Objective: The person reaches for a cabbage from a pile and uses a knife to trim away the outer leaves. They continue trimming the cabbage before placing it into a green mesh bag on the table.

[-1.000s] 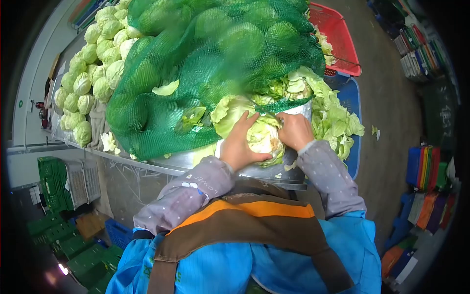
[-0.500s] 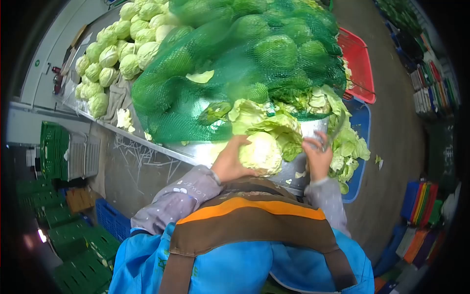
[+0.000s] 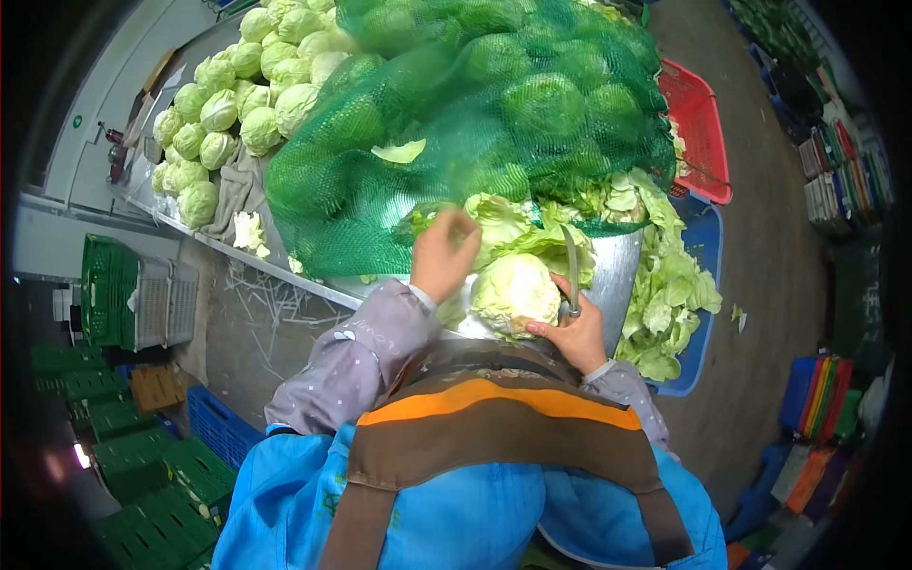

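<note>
A pale trimmed cabbage (image 3: 516, 296) rests at the table's near edge, close to my apron. My right hand (image 3: 578, 334) is closed round the handle of a knife with a curved blade (image 3: 571, 249) pointing up and away. Its thumb and fingers also touch the cabbage's right side. Up and to the left of the cabbage, my left hand (image 3: 445, 255) is off it, by the edge of the green net. Motion smears its bent fingers, and I cannot see whether anything is in them. Loose outer leaves (image 3: 496, 223) lie just behind the cabbage.
Green netting (image 3: 380, 214) covers many cabbages on the metal table (image 3: 619, 271). Trimmed cabbages (image 3: 218, 111) are piled at the far left beside a grey cloth (image 3: 231, 195). On the right stand a blue crate (image 3: 708, 328) under cut leaves (image 3: 670, 304) and a red crate (image 3: 712, 142).
My left hand has let go of the cabbage and moved up and left. My right hand has come left from the table's right side to the cabbage, bringing the knife, whose blade now stands upright.
</note>
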Motion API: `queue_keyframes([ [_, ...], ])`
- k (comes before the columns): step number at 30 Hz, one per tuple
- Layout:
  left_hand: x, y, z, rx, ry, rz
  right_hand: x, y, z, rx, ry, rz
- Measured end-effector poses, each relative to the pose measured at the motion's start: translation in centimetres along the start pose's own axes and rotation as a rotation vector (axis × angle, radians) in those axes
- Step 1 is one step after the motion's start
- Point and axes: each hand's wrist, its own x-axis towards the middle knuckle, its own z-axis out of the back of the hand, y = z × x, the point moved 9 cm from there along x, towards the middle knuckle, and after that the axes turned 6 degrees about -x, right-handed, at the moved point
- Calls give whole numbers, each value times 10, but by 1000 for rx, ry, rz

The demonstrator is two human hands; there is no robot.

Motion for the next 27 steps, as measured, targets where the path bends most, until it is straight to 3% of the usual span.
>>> queue_keyframes([
  [2,-30,-68,-1,201,-180,-131,-2,9,-1,6,3,-26],
  [3,-37,-67,-21,266,-65,-254,-1,9,0,3,6,-24],
  [4,-37,-57,-23,265,-70,-255,1,8,1,-20,1,-12],
  [7,-31,-31,-40,150,207,-208,6,8,2,-81,-12,12],
  [10,-29,-30,-36,-15,298,-200,4,14,-1,-100,3,6],
  [18,-33,-34,-23,189,86,-149,5,16,-7,-222,-35,65],
  [20,-22,-24,13,445,-16,134,6,20,-5,-238,-31,61],
  [23,-15,-25,59,470,-172,238,8,9,-2,-72,26,-95],
  [25,-46,-103,48,878,-443,-484,14,11,3,-82,49,-25],
  [27,-59,-121,-13,604,67,-623,30,4,8,-127,95,97],
])
